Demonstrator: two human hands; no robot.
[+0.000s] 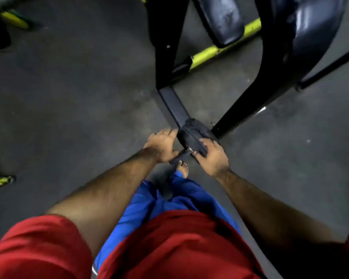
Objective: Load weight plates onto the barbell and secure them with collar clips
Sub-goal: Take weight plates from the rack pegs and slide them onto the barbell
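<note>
A small black weight plate (193,131) sits at the middle of the view, seen nearly edge-on, with a short metal bar end (182,155) poking out of it toward me. My left hand (162,144) grips the plate's left edge, thumb down by the bar end. My right hand (212,155) clasps the plate's right side with fingers over its rim. A larger dark plate (310,29) hangs at the top right. No collar clip is visible.
A black steel rack frame (167,45) with a floor beam (174,105) and a slanted leg (250,103) stands just behind the plate. A yellow-green bar (208,53) lies beyond it. My bare foot (182,168) is directly below the hands on dark rubber flooring.
</note>
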